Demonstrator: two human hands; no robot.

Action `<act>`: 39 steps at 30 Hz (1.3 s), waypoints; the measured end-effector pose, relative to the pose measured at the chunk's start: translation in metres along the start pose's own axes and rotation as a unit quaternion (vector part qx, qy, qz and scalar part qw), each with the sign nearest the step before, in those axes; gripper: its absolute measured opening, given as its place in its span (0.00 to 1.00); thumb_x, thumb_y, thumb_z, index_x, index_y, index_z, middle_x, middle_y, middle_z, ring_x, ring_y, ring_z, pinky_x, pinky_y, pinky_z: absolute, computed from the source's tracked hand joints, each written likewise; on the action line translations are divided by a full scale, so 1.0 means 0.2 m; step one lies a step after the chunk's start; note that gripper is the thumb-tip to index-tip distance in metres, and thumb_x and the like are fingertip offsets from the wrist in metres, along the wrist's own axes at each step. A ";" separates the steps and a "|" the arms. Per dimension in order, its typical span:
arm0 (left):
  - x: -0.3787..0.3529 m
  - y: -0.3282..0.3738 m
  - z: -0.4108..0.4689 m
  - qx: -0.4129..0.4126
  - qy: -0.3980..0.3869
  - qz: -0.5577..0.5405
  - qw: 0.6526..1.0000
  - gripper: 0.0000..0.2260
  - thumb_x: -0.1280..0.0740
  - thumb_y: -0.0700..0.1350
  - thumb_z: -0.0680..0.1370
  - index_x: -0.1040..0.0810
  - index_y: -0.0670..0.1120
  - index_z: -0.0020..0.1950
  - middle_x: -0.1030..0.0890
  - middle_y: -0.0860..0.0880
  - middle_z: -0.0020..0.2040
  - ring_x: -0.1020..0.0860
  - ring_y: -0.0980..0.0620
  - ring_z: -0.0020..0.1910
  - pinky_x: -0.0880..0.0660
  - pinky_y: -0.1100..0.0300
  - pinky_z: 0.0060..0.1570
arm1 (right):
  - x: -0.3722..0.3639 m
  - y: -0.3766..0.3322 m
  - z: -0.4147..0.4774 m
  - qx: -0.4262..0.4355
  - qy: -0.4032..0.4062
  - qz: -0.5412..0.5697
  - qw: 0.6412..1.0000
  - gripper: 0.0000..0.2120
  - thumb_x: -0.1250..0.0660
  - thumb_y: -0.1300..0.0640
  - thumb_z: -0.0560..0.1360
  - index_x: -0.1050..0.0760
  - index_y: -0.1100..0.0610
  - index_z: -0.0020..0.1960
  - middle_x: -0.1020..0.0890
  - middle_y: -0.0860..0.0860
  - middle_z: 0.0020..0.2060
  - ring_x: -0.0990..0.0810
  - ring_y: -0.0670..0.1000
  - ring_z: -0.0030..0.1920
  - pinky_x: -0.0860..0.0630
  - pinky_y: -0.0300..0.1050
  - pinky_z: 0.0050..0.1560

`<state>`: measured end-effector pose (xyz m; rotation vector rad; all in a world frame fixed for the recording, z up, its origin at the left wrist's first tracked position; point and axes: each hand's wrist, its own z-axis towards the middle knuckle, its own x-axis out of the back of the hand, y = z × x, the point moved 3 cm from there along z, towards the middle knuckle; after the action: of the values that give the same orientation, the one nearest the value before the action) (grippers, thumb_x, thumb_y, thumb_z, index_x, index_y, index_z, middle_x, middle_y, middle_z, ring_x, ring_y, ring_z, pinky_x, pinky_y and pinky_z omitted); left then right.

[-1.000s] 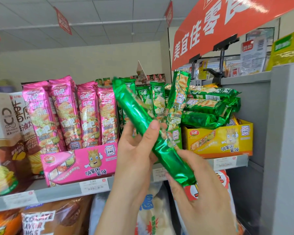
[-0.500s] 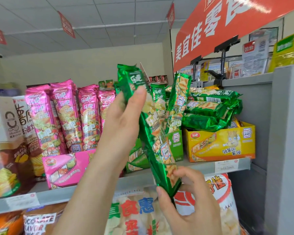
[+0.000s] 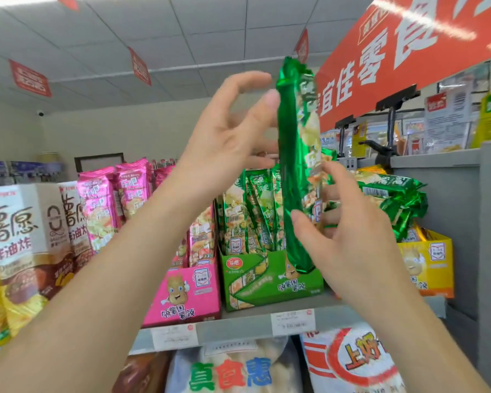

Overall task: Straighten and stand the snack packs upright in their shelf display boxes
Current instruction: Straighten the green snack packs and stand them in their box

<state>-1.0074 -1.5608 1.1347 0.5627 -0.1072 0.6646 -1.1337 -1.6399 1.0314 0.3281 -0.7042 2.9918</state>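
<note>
While my right grip pinches the lower part of the green snack pack between thumb and fingers, the pack stands upright over the green display box on the shelf. My left grip is spread wide, thumb tip against the pack's upper edge.
</note>
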 end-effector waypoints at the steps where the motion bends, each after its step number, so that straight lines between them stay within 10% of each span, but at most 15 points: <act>1: 0.04 -0.01 0.04 0.002 0.021 0.027 0.999 0.11 0.39 0.48 0.82 0.29 0.50 0.64 0.16 0.45 0.49 0.17 0.45 0.43 0.18 0.52 0.42 | 0.01 0.00 0.06 -0.004 0.009 0.004 1.000 0.32 0.31 0.47 0.73 0.39 0.48 0.73 0.25 0.39 0.46 0.22 0.51 0.44 0.25 0.50 0.45; 3: 0.12 -0.05 0.11 -0.016 0.051 0.211 0.976 0.10 0.38 0.46 0.81 0.26 0.51 0.63 0.16 0.48 0.50 0.18 0.47 0.46 0.20 0.52 0.47 | 0.01 -0.01 0.16 -0.010 0.018 0.008 1.000 0.36 0.30 0.48 0.73 0.44 0.48 0.75 0.27 0.38 0.42 0.21 0.49 0.40 0.26 0.48 0.40; 6: 0.14 -0.18 0.18 -0.031 -0.060 0.556 0.828 0.14 0.37 0.46 0.78 0.23 0.51 0.63 0.18 0.50 0.56 0.21 0.48 0.55 0.24 0.51 0.55 | -0.07 -0.02 0.29 -0.001 -0.003 -0.021 1.000 0.44 0.29 0.50 0.73 0.54 0.46 0.78 0.25 0.42 0.39 0.24 0.47 0.34 0.32 0.45 0.36; 10: 0.14 -0.37 0.18 -0.005 -0.219 0.740 0.636 0.24 0.41 0.59 0.77 0.29 0.47 0.68 0.22 0.47 0.64 0.27 0.45 0.64 0.33 0.46 0.68 | -0.24 -0.02 0.37 0.004 -0.065 -0.127 0.990 0.46 0.30 0.51 0.74 0.59 0.54 0.79 0.30 0.45 0.30 0.30 0.46 0.29 0.36 0.46 0.30; 12: 0.16 -0.40 0.18 -0.005 -0.240 0.757 0.608 0.24 0.40 0.62 0.77 0.28 0.47 0.64 0.20 0.48 0.60 0.24 0.46 0.62 0.38 0.45 0.70 | -0.32 0.00 0.37 -0.010 -0.096 -0.189 0.977 0.43 0.31 0.50 0.75 0.55 0.58 0.78 0.27 0.47 0.31 0.26 0.51 0.32 0.34 0.46 0.31; 20: 0.22 -0.39 0.17 0.006 -0.228 0.677 0.700 0.27 0.29 0.57 0.74 0.32 0.49 0.68 0.21 0.49 0.59 0.23 0.47 0.56 0.29 0.55 0.53 | -0.54 0.02 0.31 -0.021 -0.271 -0.285 0.919 0.30 0.27 0.51 0.73 0.39 0.59 0.67 0.22 0.55 0.44 0.22 0.60 0.46 0.28 0.50 0.38; 26: 0.24 -0.35 0.16 0.024 -0.218 0.611 0.760 0.32 0.24 0.53 0.70 0.32 0.50 0.70 0.24 0.49 0.66 0.26 0.47 0.63 0.29 0.51 0.62 | -0.53 0.01 0.31 -0.007 -0.349 -0.352 0.869 0.12 0.27 0.55 0.74 0.30 0.56 0.50 0.24 0.54 0.46 0.27 0.57 0.44 0.29 0.47 0.41; 32: 0.27 -0.11 0.16 -0.016 -0.132 0.467 0.874 0.28 0.22 0.43 0.68 0.26 0.54 0.66 0.25 0.52 0.61 0.27 0.52 0.61 0.34 0.60 0.62 | -0.52 0.02 0.29 0.002 -0.411 -0.344 0.844 0.16 0.29 0.59 0.74 0.29 0.57 0.60 0.21 0.55 0.54 0.22 0.58 0.53 0.22 0.49 0.52; 39: 0.40 0.12 0.10 -0.126 0.122 0.139 0.975 0.27 0.29 0.30 0.70 0.29 0.43 0.67 0.24 0.46 0.61 0.24 0.53 0.56 0.24 0.53 0.59 | -0.27 -0.04 0.28 -0.056 -0.373 0.021 0.926 0.19 0.26 0.56 0.70 0.28 0.47 0.58 0.18 0.45 0.49 0.18 0.46 0.48 0.21 0.41 0.47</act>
<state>-0.9570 -1.5118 1.1840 0.2184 -0.0391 0.9722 -1.0697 -1.6584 1.0717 1.4946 -0.9145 2.7876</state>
